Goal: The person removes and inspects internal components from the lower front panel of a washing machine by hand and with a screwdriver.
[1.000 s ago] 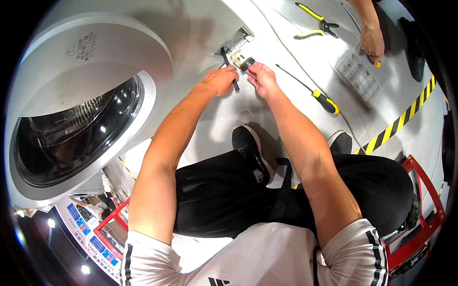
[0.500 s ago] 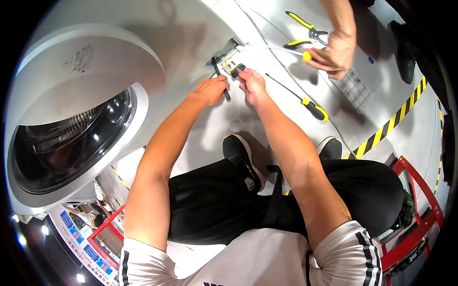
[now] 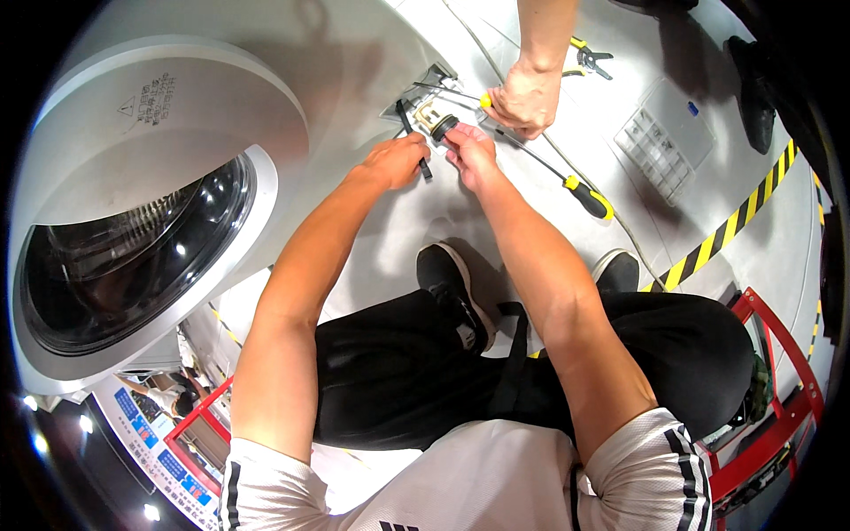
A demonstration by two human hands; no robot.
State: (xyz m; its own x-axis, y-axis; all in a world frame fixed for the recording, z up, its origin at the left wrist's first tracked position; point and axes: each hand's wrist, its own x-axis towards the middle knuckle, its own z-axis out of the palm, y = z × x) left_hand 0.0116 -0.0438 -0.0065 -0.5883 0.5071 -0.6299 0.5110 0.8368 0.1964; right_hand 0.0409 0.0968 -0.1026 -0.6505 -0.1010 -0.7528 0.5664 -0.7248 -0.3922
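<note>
My right hand (image 3: 472,152) grips the black round end of a drain filter (image 3: 432,115) with a cream cage-like body. That body lies at the small opening (image 3: 436,76) low in the washing machine (image 3: 350,62); I cannot tell how far inside it sits. My left hand (image 3: 397,163) is closed on a slim black strip (image 3: 427,170) running from the opening past my fingers. From the far side a co-worker's hand (image 3: 529,99) holds a screwdriver (image 3: 486,101) with a yellow-ended handle, its shaft reaching over the filter toward the opening.
A second screwdriver (image 3: 589,197) lies on the floor right of my hand, by a pale cable (image 3: 630,237). Farther off are wire strippers (image 3: 590,60) and a clear compartment case (image 3: 657,146). The round door (image 3: 133,257) bulges at left; striped tape (image 3: 739,217) crosses the right.
The co-worker's hand has moved left with its screwdriver, bringing the shaft to the opening and uncovering the case. My hands keep nearly the same place and hold.
</note>
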